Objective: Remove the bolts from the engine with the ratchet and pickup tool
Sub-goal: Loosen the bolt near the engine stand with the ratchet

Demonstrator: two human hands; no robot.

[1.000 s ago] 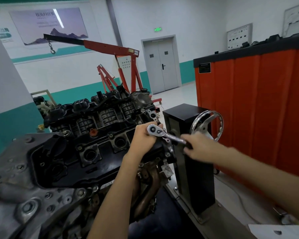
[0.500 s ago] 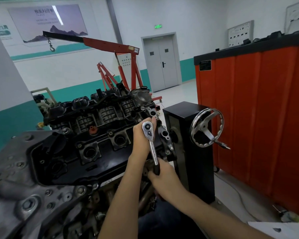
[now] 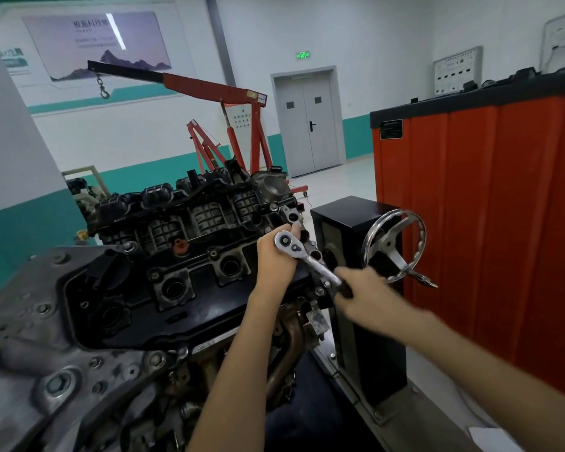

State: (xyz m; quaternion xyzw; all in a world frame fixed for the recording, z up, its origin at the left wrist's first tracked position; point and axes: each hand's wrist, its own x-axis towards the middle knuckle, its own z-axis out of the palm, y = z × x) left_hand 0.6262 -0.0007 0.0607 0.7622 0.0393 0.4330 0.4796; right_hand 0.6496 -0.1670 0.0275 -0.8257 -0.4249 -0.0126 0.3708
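Workshop room: white walls with a teal band, grey double door (image 3: 307,132) at the far end, red engine crane (image 3: 209,89) in front of it. Orange ribbed cabinet (image 3: 503,223) at right, its dark top surface cut off by the frame edge.

Engine (image 3: 128,288) — black plastic cover, grey cast metal — beside a black stand (image 3: 348,212) with a chrome handwheel (image 3: 390,246).

Ratchet (image 3: 310,261), chrome, at the engine's right end. The left hand (image 3: 274,259) curls round its head; the right hand (image 3: 362,295), motion-blurred, grips the dark handle. Whatever sits under the head is hidden.

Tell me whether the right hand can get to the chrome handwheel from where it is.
Probably yes: the handwheel sits just beyond the right hand with open air between them, but that hand grips the ratchet and would have to let go first.
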